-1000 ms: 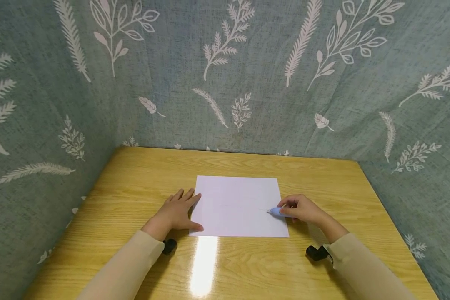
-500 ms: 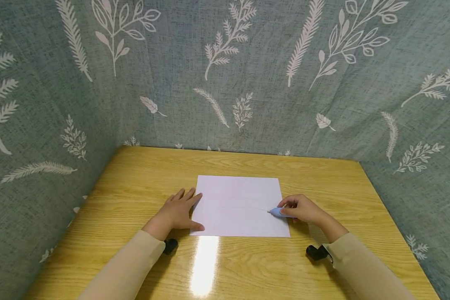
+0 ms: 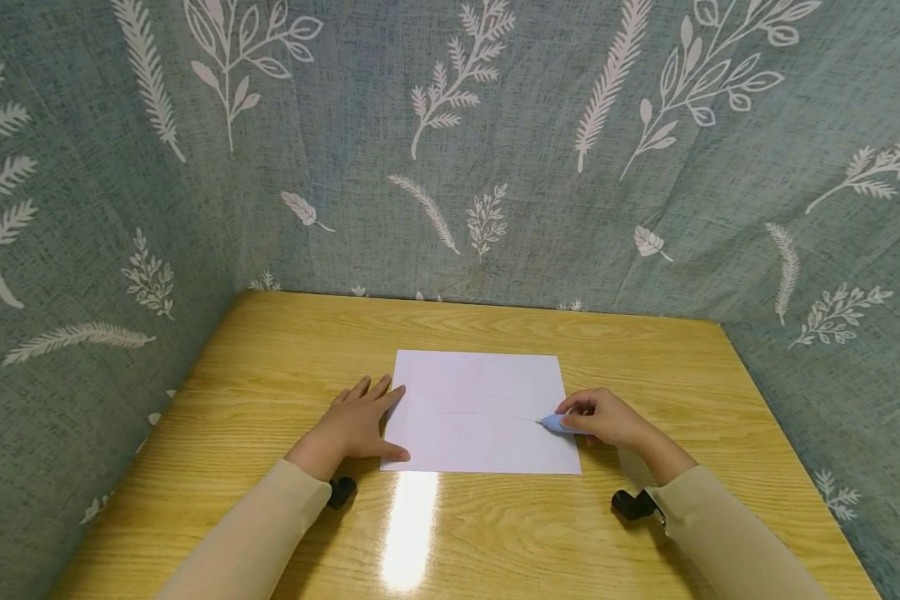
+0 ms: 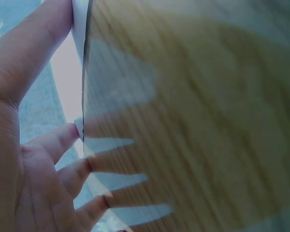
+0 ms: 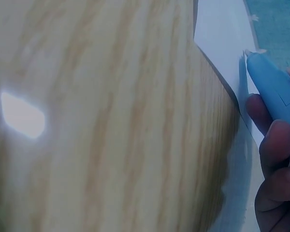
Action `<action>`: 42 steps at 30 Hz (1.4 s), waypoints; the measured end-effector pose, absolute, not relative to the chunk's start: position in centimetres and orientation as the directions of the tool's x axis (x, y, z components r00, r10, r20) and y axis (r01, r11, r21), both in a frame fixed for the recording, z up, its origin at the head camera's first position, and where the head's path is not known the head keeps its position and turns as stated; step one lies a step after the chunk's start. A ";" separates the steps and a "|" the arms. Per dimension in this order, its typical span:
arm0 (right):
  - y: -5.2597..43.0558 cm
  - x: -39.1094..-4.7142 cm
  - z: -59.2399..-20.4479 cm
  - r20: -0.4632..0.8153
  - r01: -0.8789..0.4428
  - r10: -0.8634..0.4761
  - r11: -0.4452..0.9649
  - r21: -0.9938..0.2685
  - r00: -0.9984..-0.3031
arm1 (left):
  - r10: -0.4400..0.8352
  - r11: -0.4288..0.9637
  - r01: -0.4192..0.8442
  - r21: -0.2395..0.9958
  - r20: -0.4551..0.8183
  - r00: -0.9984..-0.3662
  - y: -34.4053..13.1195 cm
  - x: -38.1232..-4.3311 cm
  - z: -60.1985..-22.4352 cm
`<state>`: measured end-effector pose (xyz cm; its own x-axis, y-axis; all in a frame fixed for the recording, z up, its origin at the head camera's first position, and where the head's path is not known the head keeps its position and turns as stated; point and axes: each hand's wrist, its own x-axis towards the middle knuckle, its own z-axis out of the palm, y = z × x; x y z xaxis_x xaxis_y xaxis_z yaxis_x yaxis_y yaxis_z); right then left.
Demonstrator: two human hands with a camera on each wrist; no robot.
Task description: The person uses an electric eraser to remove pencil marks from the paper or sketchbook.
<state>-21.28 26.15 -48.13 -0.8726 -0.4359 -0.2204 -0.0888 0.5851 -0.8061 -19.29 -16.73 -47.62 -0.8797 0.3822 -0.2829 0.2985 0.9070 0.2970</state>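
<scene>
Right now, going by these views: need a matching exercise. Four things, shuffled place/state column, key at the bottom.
Things
1. left hand
2. blue pen-shaped tool
3. paper
4. leaf-patterned cloth

Places and states
A. held in the right hand
B. hanging behind and beside the table
C. spread across the left edge of the sheet
D. white, lying flat on the wood surface

Pairs: 1-C, 2-A, 3-D, 4-B
</scene>
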 end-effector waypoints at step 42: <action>25.6 -21.4 -47.7 -0.232 -0.089 -0.433 0.603 -0.793 -0.871 | 0.378 0.902 0.283 0.325 -0.279 -0.883 -16.8 -19.2 -47.3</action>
